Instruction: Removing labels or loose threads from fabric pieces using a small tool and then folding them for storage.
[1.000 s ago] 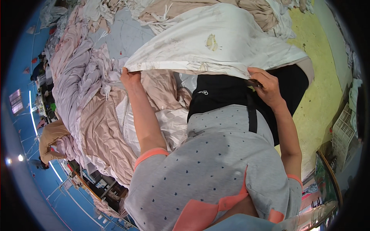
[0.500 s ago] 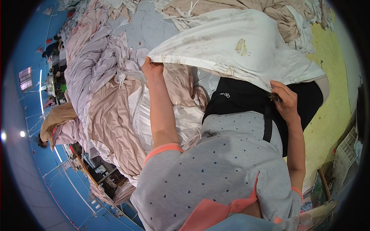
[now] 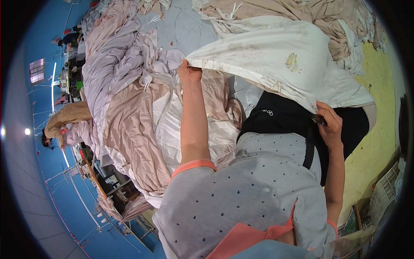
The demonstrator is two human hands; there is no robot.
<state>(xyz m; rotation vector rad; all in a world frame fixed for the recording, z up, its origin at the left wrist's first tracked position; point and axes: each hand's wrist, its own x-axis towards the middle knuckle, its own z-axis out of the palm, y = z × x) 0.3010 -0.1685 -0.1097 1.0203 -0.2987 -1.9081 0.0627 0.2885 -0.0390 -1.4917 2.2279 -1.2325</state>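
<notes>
A large white cloth [image 3: 267, 47], marked with grey smudges and a yellowish patch, spreads over my lap and away from me. My left hand [image 3: 190, 74] pinches its edge at the left corner and lifts it, so the hem runs taut across. At the other end of that hem, my right hand [image 3: 330, 123] is closed by the cloth's near edge. A small dark tool [image 3: 319, 119], perhaps thread snips, sits within the fingers of the right hand; most of it is hidden.
Heaps of pinkish-beige and lilac fabric [image 3: 129, 116] lie to my left. More beige fabric [image 3: 319, 13] is piled at the far side, beyond a grey surface [image 3: 181, 30]. Yellow floor [image 3: 375, 116] shows at right, near a white plastic crate [image 3: 385, 183]. Another person [image 3: 69, 121] bends over at far left.
The whole view has shifted, so everything sits slightly further right and lower. Both hands keep their hold, and the cloth hangs much as before.
</notes>
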